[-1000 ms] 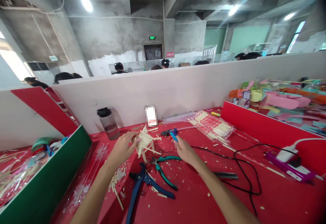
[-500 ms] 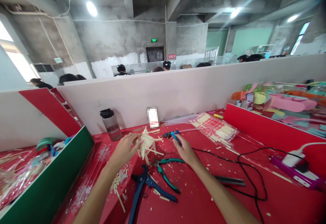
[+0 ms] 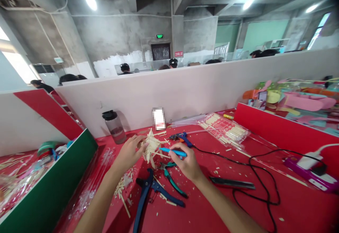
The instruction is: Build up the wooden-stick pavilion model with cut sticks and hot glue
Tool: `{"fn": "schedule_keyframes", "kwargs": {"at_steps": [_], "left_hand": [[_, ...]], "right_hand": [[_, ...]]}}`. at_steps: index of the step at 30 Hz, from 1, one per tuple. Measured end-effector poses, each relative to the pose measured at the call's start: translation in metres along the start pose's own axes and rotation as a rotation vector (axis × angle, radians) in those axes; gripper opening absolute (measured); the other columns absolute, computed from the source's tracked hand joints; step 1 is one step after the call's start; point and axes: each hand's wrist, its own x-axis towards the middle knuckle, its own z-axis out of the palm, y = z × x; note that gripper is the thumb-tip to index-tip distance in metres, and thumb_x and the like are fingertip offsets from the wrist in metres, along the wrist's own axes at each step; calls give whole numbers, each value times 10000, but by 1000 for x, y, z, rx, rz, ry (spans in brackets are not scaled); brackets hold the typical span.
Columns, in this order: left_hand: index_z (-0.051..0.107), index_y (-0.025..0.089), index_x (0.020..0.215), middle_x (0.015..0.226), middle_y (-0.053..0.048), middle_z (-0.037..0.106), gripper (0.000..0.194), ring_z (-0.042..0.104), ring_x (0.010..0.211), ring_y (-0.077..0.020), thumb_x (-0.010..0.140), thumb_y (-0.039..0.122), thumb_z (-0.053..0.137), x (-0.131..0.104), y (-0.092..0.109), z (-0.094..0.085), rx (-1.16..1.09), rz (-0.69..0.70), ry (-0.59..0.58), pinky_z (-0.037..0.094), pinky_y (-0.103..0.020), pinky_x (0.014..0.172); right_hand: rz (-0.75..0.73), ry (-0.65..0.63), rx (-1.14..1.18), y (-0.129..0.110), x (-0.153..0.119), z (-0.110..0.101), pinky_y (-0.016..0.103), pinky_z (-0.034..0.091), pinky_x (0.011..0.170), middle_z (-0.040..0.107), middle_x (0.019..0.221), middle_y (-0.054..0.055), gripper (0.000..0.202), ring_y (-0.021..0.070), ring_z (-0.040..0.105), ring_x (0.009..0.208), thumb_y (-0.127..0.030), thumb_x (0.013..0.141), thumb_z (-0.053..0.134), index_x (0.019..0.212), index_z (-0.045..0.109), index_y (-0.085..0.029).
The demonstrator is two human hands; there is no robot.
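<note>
A small model made of pale wooden sticks [image 3: 151,146] stands on the red table, with loose stick ends poking out to its right. My left hand [image 3: 132,150] is closed on the model's left side, thumb towards me. In my right hand [image 3: 186,162] is a blue pen [image 3: 177,152], pinched between thumb and fingers, its tip pointing left at the model. Whether the tip touches a stick I cannot tell. Just below lie green-handled pliers [image 3: 171,181] and a dark blue pipe cutter [image 3: 145,194]. Behind my right hand rests a blue glue gun [image 3: 185,138].
A water bottle [image 3: 114,127] stands by the white partition [image 3: 201,88]. Bagged sticks [image 3: 227,128] lie at the back right. A black cable [image 3: 254,165] runs towards a purple power strip [image 3: 312,176]. A black utility knife [image 3: 233,182] lies near my right forearm. Stick scraps litter the table.
My right hand has come nearer and left from beside the glue gun, and the blue pen now points at the stick model. My left hand stays at the model. The view has shifted slightly.
</note>
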Motion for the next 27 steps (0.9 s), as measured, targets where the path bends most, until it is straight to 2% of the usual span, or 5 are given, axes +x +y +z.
{"fn": "schedule_keyframes", "kwargs": {"at_steps": [3,6,10,16,27], "left_hand": [[657,188,1189,1143,-127,698,439,654,1012,-266,976,512,451,0,0,0,-10,0,-1,507,-405,907],[648,187,1198,1151,-126,692,442,648,1009,-261,978,516,452,0,-1,1,-12,0,-1,505,-404,908],[648,189,1202,1150,-123,694,443,647,1019,-262,974,520,462,0,-2,2,-16,1,7,504,-403,913],[657,173,1183,1133,-136,697,450,654,1021,-270,979,516,447,0,-1,1,-8,7,1,510,-398,895],[666,200,1176,1121,-121,704,422,659,1006,-265,970,507,461,0,-3,2,-17,16,21,520,-390,882]], "right_hand": [[6,-40,-45,-1,-6,10,258,534,666,694,811,17,124,165,659,709,-321,902,624,904,662,-204],[10,-27,-110,3,-9,15,270,531,653,683,766,10,105,168,653,679,-313,889,632,870,637,-209],[-26,-22,-170,5,-10,14,272,523,643,664,767,11,97,170,639,681,-302,892,623,855,605,-214],[-119,-89,-207,-1,-11,14,299,533,794,717,933,39,110,190,679,866,-239,931,564,978,662,-226],[-121,-75,-232,1,-11,16,313,548,783,717,919,40,116,193,674,848,-230,926,556,967,664,-225]]}}
